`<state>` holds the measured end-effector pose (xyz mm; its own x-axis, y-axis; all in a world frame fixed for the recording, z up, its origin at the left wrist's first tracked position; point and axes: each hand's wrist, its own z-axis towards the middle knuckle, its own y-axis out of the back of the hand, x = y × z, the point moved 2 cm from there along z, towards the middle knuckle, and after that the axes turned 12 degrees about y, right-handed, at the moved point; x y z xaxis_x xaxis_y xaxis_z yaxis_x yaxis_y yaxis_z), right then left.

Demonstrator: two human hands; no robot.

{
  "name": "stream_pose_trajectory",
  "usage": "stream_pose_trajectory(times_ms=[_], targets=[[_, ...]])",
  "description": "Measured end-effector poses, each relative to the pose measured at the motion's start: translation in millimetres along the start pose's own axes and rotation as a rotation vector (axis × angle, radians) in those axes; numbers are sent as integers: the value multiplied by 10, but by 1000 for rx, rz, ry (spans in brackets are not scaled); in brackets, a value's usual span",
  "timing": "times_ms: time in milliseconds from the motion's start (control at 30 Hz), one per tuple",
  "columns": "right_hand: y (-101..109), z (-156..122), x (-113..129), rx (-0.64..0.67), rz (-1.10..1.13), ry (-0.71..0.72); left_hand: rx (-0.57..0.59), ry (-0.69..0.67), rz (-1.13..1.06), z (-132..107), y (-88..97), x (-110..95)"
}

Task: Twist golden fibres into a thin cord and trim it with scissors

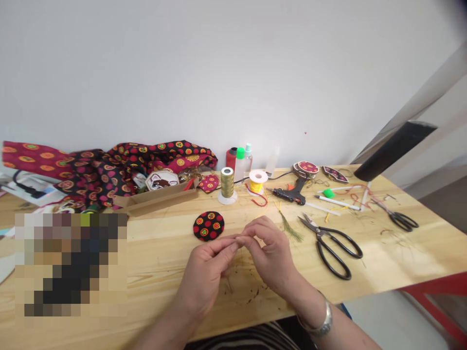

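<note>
My left hand (215, 260) and my right hand (268, 253) meet fingertip to fingertip above the wooden table (156, 291). Both are closed in a pinch, and whatever lies between the fingers is too small to make out. Just behind my left hand lies a round, black patterned fabric piece (208, 226). A tassel of green-gold thread with a yellow tie (291, 228) rests beyond my right hand. To its right are large black-handled scissors (330, 245), blades slightly apart. Dark scraps lie on the tabletop below the hands.
A gold thread spool (227, 183), a yellow cord spool (258, 182) and a glue gun (292, 194) stand or lie behind. Smaller scissors (399, 219) are at right. Patterned cloth (146, 155) and a cardboard tray (160, 201) fill the back left. Pixelation hides the left front.
</note>
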<state>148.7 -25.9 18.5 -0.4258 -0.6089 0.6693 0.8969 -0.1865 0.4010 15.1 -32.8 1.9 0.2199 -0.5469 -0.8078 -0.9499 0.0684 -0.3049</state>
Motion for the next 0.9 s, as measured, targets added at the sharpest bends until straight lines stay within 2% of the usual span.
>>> stream_pose_trajectory(times_ms=[233, 567, 900], targets=[[32, 0, -40, 24, 15, -101, 80, 63, -180, 0, -63, 1], [63, 24, -77, 13, 84, -163, 181, 160, -219, 15, -83, 58], [51, 31, -92, 54, 142, -229, 160, 209, -278, 40, -70, 83]])
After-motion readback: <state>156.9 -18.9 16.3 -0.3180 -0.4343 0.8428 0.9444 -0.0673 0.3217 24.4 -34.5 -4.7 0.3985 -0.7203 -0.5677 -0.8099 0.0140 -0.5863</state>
